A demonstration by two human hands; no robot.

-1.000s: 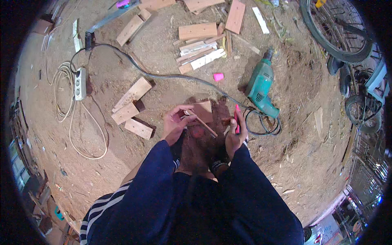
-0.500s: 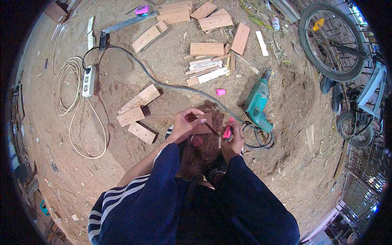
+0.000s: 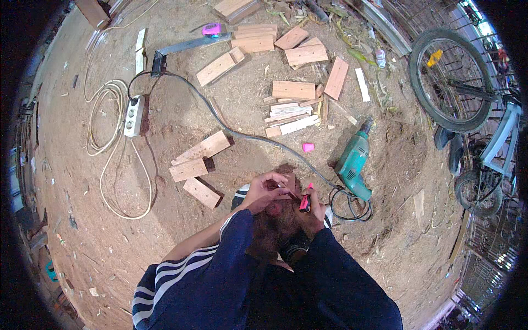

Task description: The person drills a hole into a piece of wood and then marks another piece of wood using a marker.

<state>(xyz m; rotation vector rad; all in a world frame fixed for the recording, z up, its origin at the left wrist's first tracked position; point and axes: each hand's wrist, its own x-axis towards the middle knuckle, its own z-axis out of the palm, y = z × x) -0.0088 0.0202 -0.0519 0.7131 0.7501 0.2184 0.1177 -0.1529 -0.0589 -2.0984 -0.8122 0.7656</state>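
Note:
My left hand is closed, its thumb and fingers pinching the near edge of a small wooden block between my knees. In my right hand, just beside the block, is a slim pink-and-black tool; its exact kind is too small to make out. The fingers of this hand wrap round it. A green power drill lies on the ground to the right of my hands. Ahead of them sits a small pink piece. Shadow darkens the area under my hands.
Wooden blocks lie at the left, with more blocks and thin offcuts farther ahead. A black cable crosses the dirt from a white power strip. A pink tape measure rests far ahead; a bicycle wheel stands at right.
The view has shifted, so the ground things appear lower and farther right. Both hands stay close together at the block, with the pink-and-black tool still in my right hand.

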